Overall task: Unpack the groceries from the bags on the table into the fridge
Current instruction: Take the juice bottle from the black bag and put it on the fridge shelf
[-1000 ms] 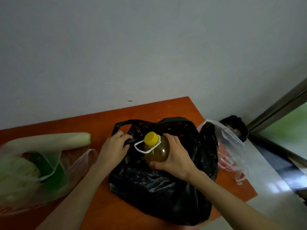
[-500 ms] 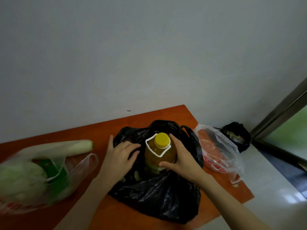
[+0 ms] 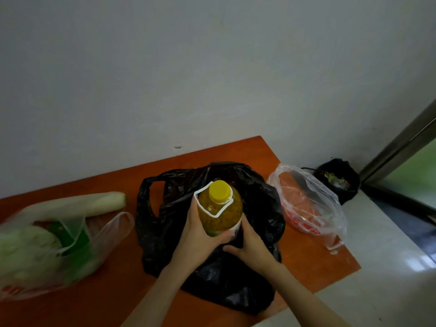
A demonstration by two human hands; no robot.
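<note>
No brand or lettering could be read anywhere; the pale label band at the foot of the clear plastic bottle of amber oil (image 3: 220, 210) was mostly covered by the hands. The bottle, round-shouldered with a ribbed yellow screw cap (image 3: 220, 190) and a thin white plastic carrying loop (image 3: 207, 204), stood upright in the mouth of the crinkled, glossy black plastic bag (image 3: 257, 208) in the middle of the smooth orange tabletop (image 3: 240, 149). The left hand (image 3: 197, 234) wrapped its fingers round the bottle's lower left side, thumb across the front. The right hand (image 3: 251, 244) curled against the lower right side where bottle met bag; whether it gripped bottle, bag or both could not be told. At the left lay a translucent white plastic bag (image 3: 103, 230) holding a long pale radish (image 3: 103, 201) and blurred leafy greens, cut off by the frame edge. On the right sat a clear thin bag with red contents (image 3: 304, 206), indistinct. Beyond it, on the pale tiled floor (image 3: 382, 267), stood a black-lined bin (image 3: 339, 178).
</note>
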